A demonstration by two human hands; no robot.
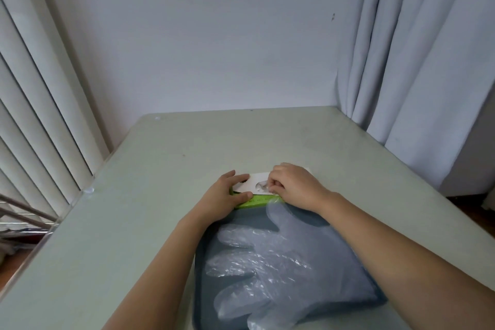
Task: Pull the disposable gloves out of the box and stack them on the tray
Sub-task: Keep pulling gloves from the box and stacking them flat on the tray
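Note:
A white and green glove box (pixel 253 202) lies flat on the table just beyond a dark grey tray (pixel 207 238). My left hand (pixel 223 197) grips the box's left end, thumb and fingers curled round it. At the oval opening in the box top, the fingertips of my right hand (pixel 292 186) pinch a bit of clear glove (pixel 262 185) that pokes out. A stack of clear disposable gloves (pixel 281 268) lies spread over the tray, fingers pointing left.
The pale green table (pixel 150 222) ends at a white wall behind. Vertical blinds hang at the left and a curtain (pixel 417 61) at the right. Metal rods stick out low on the left, beyond the table edge.

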